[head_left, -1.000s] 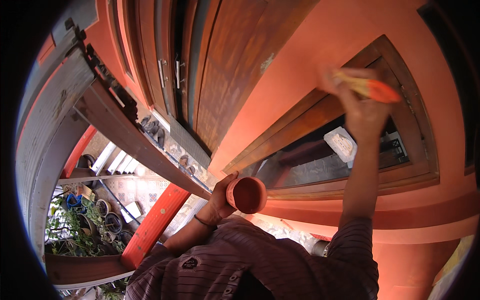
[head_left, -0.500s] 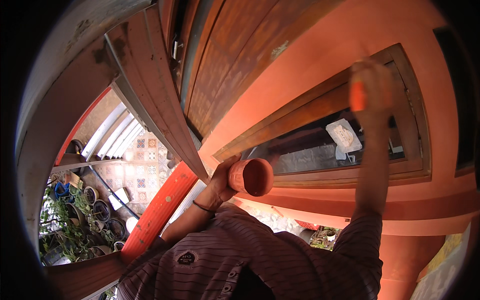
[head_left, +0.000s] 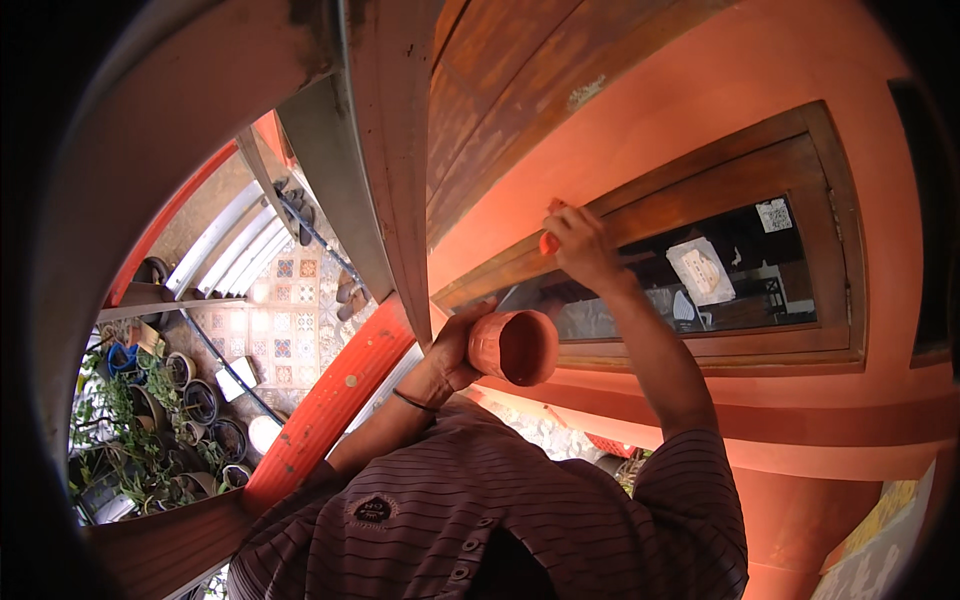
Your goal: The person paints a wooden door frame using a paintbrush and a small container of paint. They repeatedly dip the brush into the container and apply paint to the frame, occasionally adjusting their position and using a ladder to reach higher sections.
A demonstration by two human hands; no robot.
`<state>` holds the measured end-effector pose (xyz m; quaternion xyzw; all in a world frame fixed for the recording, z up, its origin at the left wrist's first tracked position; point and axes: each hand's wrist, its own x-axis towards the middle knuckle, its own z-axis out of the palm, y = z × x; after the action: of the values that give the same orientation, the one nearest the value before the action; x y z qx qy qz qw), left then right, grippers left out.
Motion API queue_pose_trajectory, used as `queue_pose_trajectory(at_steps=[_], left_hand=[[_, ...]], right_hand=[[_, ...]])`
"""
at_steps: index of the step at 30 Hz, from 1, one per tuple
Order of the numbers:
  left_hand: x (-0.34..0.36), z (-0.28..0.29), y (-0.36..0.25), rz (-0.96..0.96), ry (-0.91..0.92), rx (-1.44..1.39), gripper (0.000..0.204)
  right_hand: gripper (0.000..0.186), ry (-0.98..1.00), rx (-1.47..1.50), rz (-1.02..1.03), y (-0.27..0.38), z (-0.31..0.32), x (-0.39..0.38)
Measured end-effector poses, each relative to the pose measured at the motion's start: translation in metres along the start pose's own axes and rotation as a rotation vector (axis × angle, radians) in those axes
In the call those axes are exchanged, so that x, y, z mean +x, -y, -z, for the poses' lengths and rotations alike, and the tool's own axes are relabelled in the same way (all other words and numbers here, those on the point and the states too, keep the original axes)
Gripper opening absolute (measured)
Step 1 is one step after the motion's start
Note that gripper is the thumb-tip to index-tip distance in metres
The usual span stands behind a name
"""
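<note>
My left hand (head_left: pixel 448 352) is wrapped round an orange-coated cup (head_left: pixel 496 350), its round mouth facing up toward me and its inside dark. My right hand (head_left: pixel 588 245) is closed on a paintbrush (head_left: pixel 550 243); a small orange part of it shows by the fingers and the rest is mostly hidden. The brush is at the orange wall (head_left: pixel 530 222), just beside the upper edge of a wooden window frame (head_left: pixel 640 222). I cannot tell whether the bristles touch the wall.
Brown metal beams (head_left: pixel 390 170) run close by on my left. An orange-red post (head_left: pixel 340 390) slants below my left arm. Far down lie a patterned tile floor (head_left: pixel 285 320) and several potted plants (head_left: pixel 150 430). A paper sticker (head_left: pixel 700 272) is on the window glass.
My right hand has moved left with the paintbrush, from over the window's far right part to the wall by its upper edge. The view has shifted slightly; my left hand still holds the cup.
</note>
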<state>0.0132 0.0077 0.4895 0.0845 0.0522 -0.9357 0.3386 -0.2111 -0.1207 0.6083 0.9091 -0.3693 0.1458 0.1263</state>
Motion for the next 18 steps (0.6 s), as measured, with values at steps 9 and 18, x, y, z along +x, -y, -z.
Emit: queue_pose_trajectory(at_steps=[9,18], left_hand=[[-0.001,-0.002,-0.004,-0.032,-0.044,0.027,0.048],[-0.001,0.006,-0.006,-0.033,-0.014,0.003,0.048]], right_hand=[[0.013,-0.275,-0.08,-0.158,-0.05,0.223,0.084],[0.03,-0.265,-0.965,0.141,-0.031,0.228,0.134]])
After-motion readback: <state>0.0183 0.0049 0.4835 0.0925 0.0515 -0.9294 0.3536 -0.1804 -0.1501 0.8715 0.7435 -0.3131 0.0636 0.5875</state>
